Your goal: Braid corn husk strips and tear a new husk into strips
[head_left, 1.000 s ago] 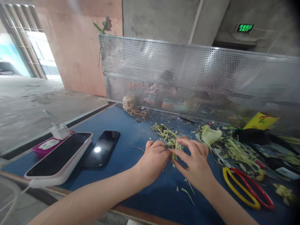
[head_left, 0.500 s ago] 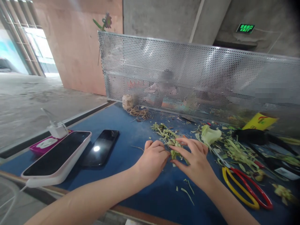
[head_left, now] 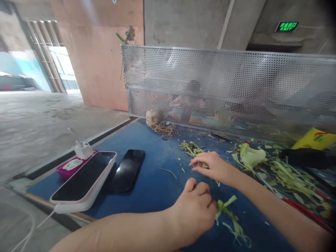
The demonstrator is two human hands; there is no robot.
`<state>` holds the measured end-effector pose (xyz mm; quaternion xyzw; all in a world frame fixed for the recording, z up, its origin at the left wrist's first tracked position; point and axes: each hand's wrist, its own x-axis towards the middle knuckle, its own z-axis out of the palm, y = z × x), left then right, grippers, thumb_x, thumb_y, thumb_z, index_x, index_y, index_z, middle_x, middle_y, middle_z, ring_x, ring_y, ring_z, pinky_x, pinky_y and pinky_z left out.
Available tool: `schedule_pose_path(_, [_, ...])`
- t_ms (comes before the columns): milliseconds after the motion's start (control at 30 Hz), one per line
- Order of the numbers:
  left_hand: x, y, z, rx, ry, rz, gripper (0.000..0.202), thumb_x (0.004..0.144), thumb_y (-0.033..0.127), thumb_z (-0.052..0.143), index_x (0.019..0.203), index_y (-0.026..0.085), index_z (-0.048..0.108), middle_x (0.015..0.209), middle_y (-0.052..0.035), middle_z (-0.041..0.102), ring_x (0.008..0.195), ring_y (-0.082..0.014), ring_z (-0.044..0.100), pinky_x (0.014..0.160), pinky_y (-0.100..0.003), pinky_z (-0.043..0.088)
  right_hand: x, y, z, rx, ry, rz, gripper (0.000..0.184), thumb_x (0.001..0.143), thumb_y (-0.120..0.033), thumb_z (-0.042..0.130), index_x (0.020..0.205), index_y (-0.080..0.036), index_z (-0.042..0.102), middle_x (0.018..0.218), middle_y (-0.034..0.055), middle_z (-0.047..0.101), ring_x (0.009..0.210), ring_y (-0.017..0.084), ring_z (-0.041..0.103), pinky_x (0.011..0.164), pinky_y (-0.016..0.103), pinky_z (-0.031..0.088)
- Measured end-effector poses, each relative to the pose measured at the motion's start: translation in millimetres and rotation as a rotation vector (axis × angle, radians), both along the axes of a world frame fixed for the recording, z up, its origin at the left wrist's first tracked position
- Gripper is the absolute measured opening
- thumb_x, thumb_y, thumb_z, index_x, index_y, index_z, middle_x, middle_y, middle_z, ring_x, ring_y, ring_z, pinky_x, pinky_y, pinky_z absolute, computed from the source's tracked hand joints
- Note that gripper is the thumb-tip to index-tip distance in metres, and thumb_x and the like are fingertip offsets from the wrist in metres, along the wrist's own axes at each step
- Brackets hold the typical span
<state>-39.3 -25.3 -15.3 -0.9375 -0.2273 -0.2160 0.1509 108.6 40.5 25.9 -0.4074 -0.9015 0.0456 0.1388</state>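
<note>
My left hand (head_left: 195, 204) is closed in a fist near the front of the blue table (head_left: 152, 182), gripping a bunch of green leaf strips (head_left: 228, 213) that trail to its right. Farther back, my right hand (head_left: 212, 166) reaches across with fingers curled down onto a small pile of green scraps (head_left: 193, 148). What those fingers hold, if anything, is hidden under them.
A black phone (head_left: 128, 169) and a white-cased phone (head_left: 84, 180) lie at the left, beside a pink box (head_left: 70, 166) with a charger. More leaf strips (head_left: 286, 173) and a pale leaf (head_left: 249, 155) lie right. A perforated metal screen (head_left: 223, 91) backs the table, with a person behind it.
My left hand has pulled back toward me with a bunch of leaf strips. My right hand has reached left onto the scrap pile. The view has shifted left.
</note>
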Motion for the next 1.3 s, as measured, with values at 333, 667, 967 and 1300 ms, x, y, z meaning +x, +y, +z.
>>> schedule_pose_path(333, [4.3,17.3,-25.4,-0.022,-0.007,0.057,0.018,0.073,0.025,0.063,0.060,0.014,0.056,0.051,-0.0012,0.052,0.067,-0.0188,0.047,0.061,-0.035,0.026,-99.0,38.6,-26.0,0.098,-0.448,0.250,0.022,0.086,-0.028,0.042,0.082,-0.014,0.059,0.080,0.0106,0.066,0.075,0.021,0.061,0.081,0.041,0.030])
schedule_pose_path(667, [-10.9,24.8,3.5,-0.119,-0.042,0.156,0.005,0.068,0.014,0.062,0.070,0.012,0.058,0.064,-0.0036,0.060,0.077,-0.0213,0.049,0.066,-0.038,0.026,-28.2,32.6,13.1,0.213,0.174,0.044,0.019,0.082,-0.024,0.045,0.075,-0.019,0.062,0.072,0.0027,0.063,0.066,0.014,0.055,0.063,0.027,0.039])
schedule_pose_path(967, [-13.1,31.7,11.7,-0.032,-0.278,0.127,0.020,0.080,0.008,0.051,0.088,0.024,0.058,0.082,0.0024,0.066,0.103,-0.0205,0.044,0.079,-0.039,0.019,15.4,-20.6,17.2,0.065,0.510,-0.316,0.012,0.072,-0.031,0.059,0.075,-0.024,0.068,0.072,0.0013,0.069,0.060,0.017,0.060,0.055,0.028,0.047])
schedule_pose_path(1300, [-8.8,31.4,17.3,-0.023,-0.322,0.130,0.019,0.085,0.012,0.047,0.087,0.027,0.060,0.093,0.0036,0.067,0.094,-0.0179,0.052,0.078,-0.037,0.020,25.7,-39.7,7.0,-0.309,0.645,-0.335,0.012,0.070,-0.030,0.061,0.072,-0.023,0.070,0.069,0.0010,0.070,0.066,0.019,0.065,0.064,0.031,0.050])
